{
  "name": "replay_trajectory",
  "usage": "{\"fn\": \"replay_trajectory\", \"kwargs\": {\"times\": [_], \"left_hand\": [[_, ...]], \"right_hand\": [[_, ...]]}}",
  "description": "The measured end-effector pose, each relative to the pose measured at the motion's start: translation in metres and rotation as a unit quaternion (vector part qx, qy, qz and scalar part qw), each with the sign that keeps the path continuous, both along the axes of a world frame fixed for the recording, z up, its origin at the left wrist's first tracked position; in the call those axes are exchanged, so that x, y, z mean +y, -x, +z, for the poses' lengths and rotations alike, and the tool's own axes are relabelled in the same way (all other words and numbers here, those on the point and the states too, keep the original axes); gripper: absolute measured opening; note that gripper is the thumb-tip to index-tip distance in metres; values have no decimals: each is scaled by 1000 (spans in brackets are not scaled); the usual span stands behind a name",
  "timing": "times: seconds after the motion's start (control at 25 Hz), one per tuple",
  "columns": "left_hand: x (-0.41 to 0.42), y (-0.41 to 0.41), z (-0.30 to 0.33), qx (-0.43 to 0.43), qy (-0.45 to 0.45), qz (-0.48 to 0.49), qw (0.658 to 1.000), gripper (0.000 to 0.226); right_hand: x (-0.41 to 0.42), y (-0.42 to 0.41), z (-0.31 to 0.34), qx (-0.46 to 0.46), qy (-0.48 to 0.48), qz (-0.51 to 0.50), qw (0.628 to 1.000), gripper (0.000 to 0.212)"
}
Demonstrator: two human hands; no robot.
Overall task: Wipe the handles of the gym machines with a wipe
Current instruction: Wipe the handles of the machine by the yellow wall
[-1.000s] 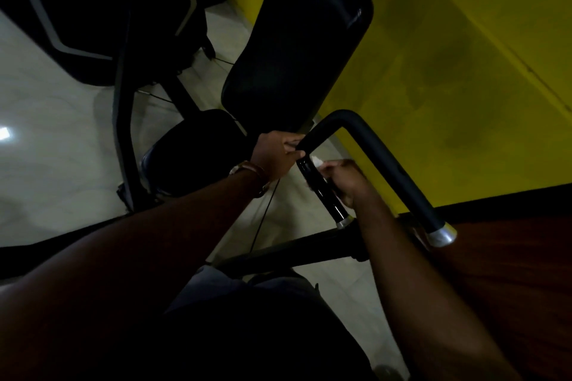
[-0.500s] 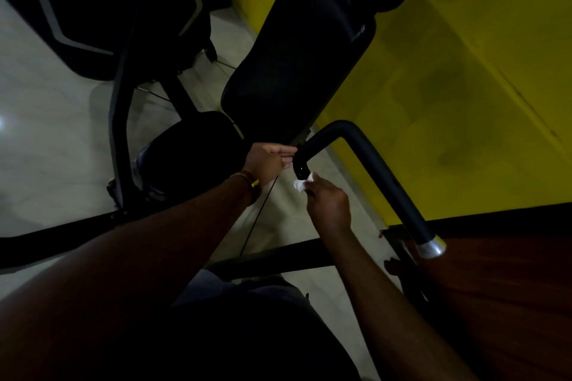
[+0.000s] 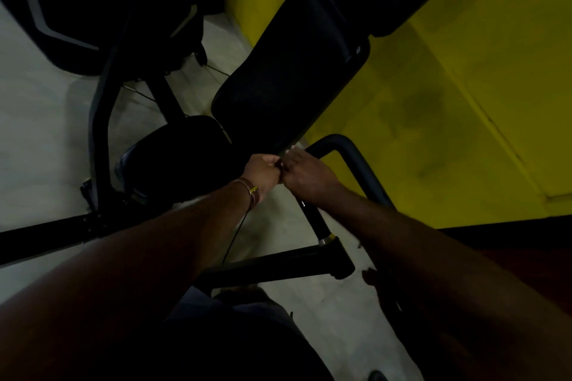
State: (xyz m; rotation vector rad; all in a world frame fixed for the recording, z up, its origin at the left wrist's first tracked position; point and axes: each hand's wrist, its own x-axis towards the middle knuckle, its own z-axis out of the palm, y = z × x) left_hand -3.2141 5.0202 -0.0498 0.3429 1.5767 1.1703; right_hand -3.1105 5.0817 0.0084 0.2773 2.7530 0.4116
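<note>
My right hand (image 3: 305, 178) curls over the handle (image 3: 312, 213) near its upper bend, pressing the wipe (image 3: 291, 150) against it. My left hand (image 3: 263, 172), fingers curled, steadies beside; its hold is unclear.

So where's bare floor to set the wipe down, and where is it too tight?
Bare floor lies left of the curved frame post, and a strip runs between the low crossbar and the yellow wall. It is crowded where the left hand and right hand meet at the grip, under the back pad.
</note>
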Motion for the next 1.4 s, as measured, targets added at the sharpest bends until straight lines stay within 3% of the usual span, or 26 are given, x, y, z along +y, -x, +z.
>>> {"fn": "replay_trajectory", "kwargs": {"times": [0.12,0.28,0.4,0.52,0.6,0.68,0.72,0.76,0.8,0.88,0.92,0.96,1.0,1.04,1.16,1.2,1.24,1.32,1.36,1.4], "left_hand": [[-9,-6,-6,14,-5,-21,1000,21],[-5,-8,-1,-47,-29,-14,998,38],[1,-4,-4,42,-20,-37,998,31],[1,4,-15,206,32,-121,971,36],[2,8,-15,217,13,-127,968,26],[3,8,-7,140,-27,-94,985,28],[4,9,-3,117,-38,-87,988,30],[5,10,0,112,-56,-90,988,32],[6,12,4,111,-61,-101,987,34],[7,14,5,108,-73,-107,986,35],[8,14,5,108,-75,-107,985,34],[9,15,7,112,-77,-109,985,33],[9,15,7,114,-86,-111,983,32],[9,16,8,112,-94,-116,982,33],[9,17,9,97,-105,-130,981,37],[8,16,12,98,-101,-137,980,38],[8,15,13,100,-98,-145,979,39],[11,17,15,107,-97,-153,978,38],[13,18,17,113,-98,-158,976,38],[16,18,19,120,-101,-166,973,39]], "right_hand": [[-5,12,14,-101,74,37,991,17],[10,30,67,-95,-27,-114,989,19],[-11,47,58,-111,-4,-172,979,19],[-27,50,34,-121,36,-191,973,19],[-22,29,33,0,31,-214,976,16],[-25,-5,27,222,43,-210,951,13],[-34,-20,21,346,56,-245,904,14],[-47,-30,9,459,91,-328,821,16],[-59,-30,-1,557,164,-441,685,15],[-62,-11,-10,661,313,-620,286,11],[-52,-2,-13,675,339,-638,148,13],[-42,4,-17,694,334,-631,97,14],[-34,8,-18,710,316,-621,102,11],[-31,12,-17,719,287,-618,137,12],[-48,15,-22,658,229,-657,288,24],[-50,14,-24,642,230,-662,312,22],[-46,11,-23,643,241,-660,304,20],[-30,8,-15,699,281,-631,185,11],[-24,8,-13,718,292,-613,149,6],[-23,8,-14,723,281,-608,167,3]]}}
